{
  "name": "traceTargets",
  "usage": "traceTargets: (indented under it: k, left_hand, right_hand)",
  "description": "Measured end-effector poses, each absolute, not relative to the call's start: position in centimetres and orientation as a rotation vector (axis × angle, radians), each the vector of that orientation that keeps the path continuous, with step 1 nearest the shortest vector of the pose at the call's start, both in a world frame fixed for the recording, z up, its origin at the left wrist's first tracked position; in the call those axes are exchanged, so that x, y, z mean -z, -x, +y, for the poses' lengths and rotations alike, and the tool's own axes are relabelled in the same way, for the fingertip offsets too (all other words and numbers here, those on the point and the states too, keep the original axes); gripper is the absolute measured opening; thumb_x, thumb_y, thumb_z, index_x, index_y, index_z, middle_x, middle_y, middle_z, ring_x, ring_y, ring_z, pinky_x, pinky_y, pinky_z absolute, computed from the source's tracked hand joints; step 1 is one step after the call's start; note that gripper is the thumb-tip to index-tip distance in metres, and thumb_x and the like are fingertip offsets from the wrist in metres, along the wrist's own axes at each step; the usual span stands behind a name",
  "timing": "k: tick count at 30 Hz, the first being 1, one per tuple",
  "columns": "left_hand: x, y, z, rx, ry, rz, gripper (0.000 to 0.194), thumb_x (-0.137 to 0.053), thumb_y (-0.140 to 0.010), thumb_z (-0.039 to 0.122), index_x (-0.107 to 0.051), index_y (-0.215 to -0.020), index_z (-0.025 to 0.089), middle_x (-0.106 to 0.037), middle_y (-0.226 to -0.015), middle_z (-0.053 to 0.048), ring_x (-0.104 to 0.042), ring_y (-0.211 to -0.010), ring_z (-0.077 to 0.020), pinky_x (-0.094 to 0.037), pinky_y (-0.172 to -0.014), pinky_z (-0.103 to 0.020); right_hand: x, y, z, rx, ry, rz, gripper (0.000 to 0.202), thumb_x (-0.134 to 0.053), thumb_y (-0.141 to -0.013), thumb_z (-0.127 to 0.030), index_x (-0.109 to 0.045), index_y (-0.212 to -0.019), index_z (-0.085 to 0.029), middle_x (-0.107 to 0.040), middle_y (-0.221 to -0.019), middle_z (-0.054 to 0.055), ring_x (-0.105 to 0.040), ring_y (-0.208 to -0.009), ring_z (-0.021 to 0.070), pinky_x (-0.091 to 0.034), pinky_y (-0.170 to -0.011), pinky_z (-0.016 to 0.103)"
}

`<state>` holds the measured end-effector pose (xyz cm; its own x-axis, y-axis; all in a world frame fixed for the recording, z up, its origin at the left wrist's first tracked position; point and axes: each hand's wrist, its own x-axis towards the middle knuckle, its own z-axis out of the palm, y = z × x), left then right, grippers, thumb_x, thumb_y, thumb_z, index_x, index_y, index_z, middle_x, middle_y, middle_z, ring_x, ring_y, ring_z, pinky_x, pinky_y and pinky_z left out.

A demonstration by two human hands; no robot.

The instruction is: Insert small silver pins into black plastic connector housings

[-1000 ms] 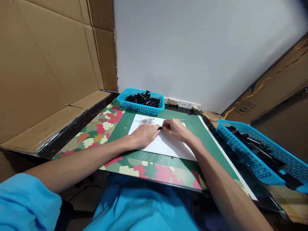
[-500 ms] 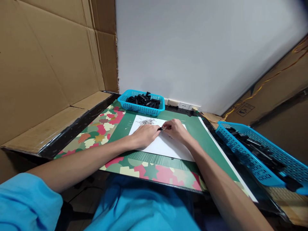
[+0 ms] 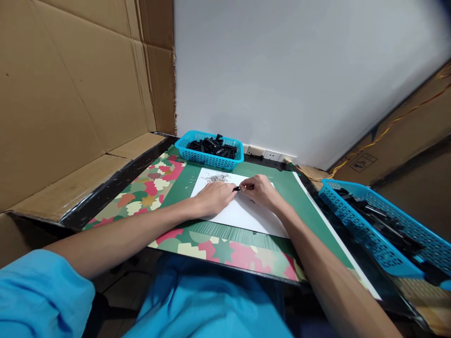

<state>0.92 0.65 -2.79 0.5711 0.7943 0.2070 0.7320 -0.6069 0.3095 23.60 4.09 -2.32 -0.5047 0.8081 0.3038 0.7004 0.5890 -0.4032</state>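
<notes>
Over a white sheet (image 3: 246,215) my two hands meet, fingertips close together. My left hand (image 3: 215,199) is closed on a small black part (image 3: 237,188), which sticks out at its fingertips. Just to the right, my right hand (image 3: 261,191) is pinched at the near end of that part; whatever is between its fingers is too small to make out. A pile of tiny metallic pieces (image 3: 219,178) lies on the sheet behind my left hand.
A blue basket (image 3: 211,161) of black parts stands at the back by the wall. Another blue basket (image 3: 369,239) with longer black parts is at the right. Cardboard (image 3: 77,84) rises at the left. Sockets (image 3: 271,155) and a yellow cable (image 3: 340,166) are at the back.
The whole view has shifted slightly. My right fingers have changed their pose a little beside the black part; my left hand keeps its hold.
</notes>
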Motion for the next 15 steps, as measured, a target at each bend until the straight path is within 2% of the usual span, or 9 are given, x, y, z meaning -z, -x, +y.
traceTargets:
  k: [9, 15]
  left_hand:
    - [2.61, -0.95, 0.59, -0.502, -2.594, 1.251, 0.045, -0.035, -0.112, 0.038, -0.069, -0.134, 0.019, -0.079, -0.111, -0.016, -0.073, -0.099, -0.0324, -0.052, -0.081, -0.043]
    - [2.59, -0.93, 0.56, -0.511, -2.595, 1.251, 0.044, -0.036, -0.112, 0.037, -0.069, -0.135, 0.019, -0.078, -0.112, -0.016, -0.073, -0.099, -0.032, -0.053, -0.082, -0.044]
  right_hand:
    - [2.28, -23.48, 3.72, -0.303, 1.225, -2.376, 0.02, -0.057, -0.079, -0.019, -0.052, -0.06, -0.019, -0.035, -0.062, -0.004, -0.021, -0.069, 0.0162, -0.023, -0.059, 0.03]
    - [2.09, -23.25, 3.56, -0.231, 1.257, -2.4, 0.022, -0.059, -0.079, -0.018, -0.053, -0.058, -0.019, -0.046, -0.057, -0.003, -0.021, -0.066, 0.0161, -0.023, -0.059, 0.032]
